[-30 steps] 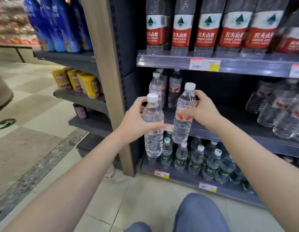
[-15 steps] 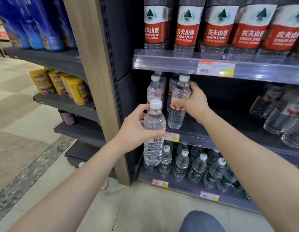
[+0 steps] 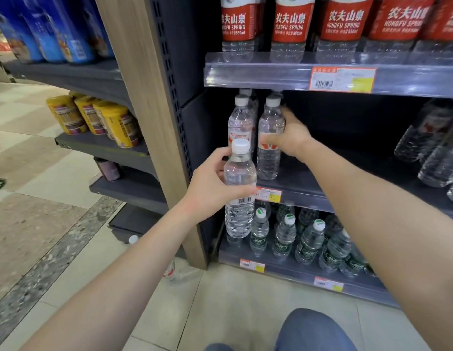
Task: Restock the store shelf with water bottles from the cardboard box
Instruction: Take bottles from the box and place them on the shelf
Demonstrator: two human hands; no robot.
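Currently the right hand [image 3: 292, 139] is gripping 1 upright bottle [image 3: 269, 122] on the middle shelf [image 3: 311, 184]; the left hand [image 3: 210, 190] is gripping a 2nd bottle [image 3: 239, 219], upright, before its edge.

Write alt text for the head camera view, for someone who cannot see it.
A person's right hand grips a water bottle on the middle shelf, while the left hand holds a second bottle in front of it. Red-labelled bottles stand above, green-labelled bottles below.
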